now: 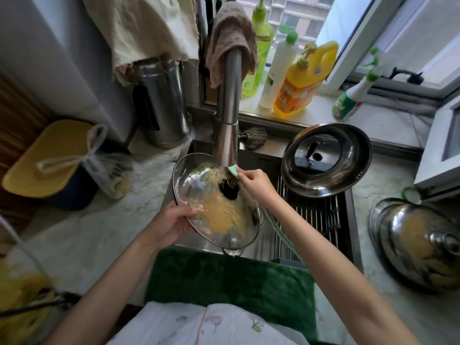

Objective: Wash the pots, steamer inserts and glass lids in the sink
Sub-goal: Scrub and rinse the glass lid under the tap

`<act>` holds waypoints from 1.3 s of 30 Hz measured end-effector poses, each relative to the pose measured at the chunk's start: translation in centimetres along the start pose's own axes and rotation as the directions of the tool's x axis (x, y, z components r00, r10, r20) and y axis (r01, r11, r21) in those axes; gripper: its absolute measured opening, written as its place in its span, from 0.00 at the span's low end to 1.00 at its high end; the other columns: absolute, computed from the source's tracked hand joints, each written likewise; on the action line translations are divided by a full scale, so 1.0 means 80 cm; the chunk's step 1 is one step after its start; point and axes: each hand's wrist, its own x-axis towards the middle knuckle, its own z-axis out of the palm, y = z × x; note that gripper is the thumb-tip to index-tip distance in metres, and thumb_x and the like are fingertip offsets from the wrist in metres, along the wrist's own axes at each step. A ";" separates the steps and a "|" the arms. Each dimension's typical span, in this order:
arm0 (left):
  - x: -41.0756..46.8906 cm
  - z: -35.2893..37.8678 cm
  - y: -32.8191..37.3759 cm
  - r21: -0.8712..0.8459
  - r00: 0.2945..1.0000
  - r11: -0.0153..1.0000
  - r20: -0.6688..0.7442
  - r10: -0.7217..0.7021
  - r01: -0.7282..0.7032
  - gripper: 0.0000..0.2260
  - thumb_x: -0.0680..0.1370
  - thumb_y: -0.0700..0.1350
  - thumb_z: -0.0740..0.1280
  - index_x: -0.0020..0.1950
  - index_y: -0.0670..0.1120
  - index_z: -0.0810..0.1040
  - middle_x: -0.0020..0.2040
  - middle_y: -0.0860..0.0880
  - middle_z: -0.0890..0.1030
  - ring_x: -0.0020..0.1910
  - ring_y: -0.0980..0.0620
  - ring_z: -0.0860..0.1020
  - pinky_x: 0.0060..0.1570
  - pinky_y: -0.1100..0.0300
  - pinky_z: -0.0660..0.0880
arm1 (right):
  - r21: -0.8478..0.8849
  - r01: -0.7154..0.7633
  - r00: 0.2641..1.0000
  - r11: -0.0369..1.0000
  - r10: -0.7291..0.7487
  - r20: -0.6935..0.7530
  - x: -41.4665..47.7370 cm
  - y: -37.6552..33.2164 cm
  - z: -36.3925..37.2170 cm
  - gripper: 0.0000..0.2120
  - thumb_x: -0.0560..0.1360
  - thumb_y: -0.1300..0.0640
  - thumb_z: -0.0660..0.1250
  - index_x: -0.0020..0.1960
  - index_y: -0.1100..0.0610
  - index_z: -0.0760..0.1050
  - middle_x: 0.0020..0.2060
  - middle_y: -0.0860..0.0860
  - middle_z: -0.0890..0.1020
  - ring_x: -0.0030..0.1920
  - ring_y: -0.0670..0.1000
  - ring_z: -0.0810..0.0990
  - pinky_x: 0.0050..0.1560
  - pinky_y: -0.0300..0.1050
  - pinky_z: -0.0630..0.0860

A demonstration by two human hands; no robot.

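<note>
Presently, in the head view, a glass lid (214,202) is held tilted over the sink (348,245), directly beneath the faucet spout (227,125). The lid's near-left rim is gripped by the left hand (174,220), with the thumb laid on the upper surface and the fingers curled underneath. A green sponge (233,169) is pinched in the right hand (256,183) and is applied to the glass just beside the black knob (229,188). A yellowish film is seen across the middle of the lid. A dish rack (316,215) is laid across the right part of the sink, and a steel pot (326,159) is rested on it, tilted, with a lid visible inside. On the counter to the right, a second metal lid (418,242) is placed, blurred. A brown cloth (232,41) is draped over the faucet neck. On the window ledge, a yellow detergent jug (301,80), a white bottle (278,70), a green pump bottle (258,46) and a spray bottle (353,98) are arranged. To the left, a steel canister (161,103) and a yellow-lidded bin (49,158) are positioned, with a tied plastic bag (109,168) beside the bin. A green towel (229,287) is laid over the sink's front edge.
</note>
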 end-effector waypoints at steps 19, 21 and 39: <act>-0.009 -0.042 0.023 -0.151 0.989 0.978 -0.070 0.134 -0.143 0.46 0.55 0.43 0.80 0.71 0.58 0.68 0.44 0.38 0.84 0.38 0.37 0.83 0.41 0.48 0.81 | -0.028 0.170 0.984 0.985 -0.168 0.060 -0.030 0.023 -0.002 0.15 0.80 0.52 0.61 0.65 0.48 0.75 0.38 0.44 0.83 0.25 0.39 0.66 0.29 0.36 0.60; -0.009 -0.037 0.026 -0.175 0.986 0.973 -0.090 0.139 -0.153 0.49 0.52 0.43 0.81 0.71 0.57 0.68 0.56 0.37 0.80 0.40 0.41 0.83 0.42 0.50 0.82 | -0.080 0.077 0.997 0.994 -0.076 0.009 -0.026 0.030 -0.013 0.15 0.80 0.53 0.60 0.64 0.51 0.76 0.36 0.41 0.79 0.23 0.40 0.67 0.27 0.34 0.60; 0.025 -0.002 0.032 -0.159 0.970 0.970 -0.188 0.153 -0.184 0.31 0.75 0.30 0.54 0.74 0.56 0.60 0.52 0.43 0.78 0.34 0.52 0.80 0.32 0.57 0.80 | -0.091 -0.020 0.997 0.996 0.013 -0.077 -0.057 0.017 -0.014 0.15 0.80 0.53 0.59 0.64 0.49 0.76 0.36 0.47 0.83 0.29 0.46 0.74 0.30 0.43 0.64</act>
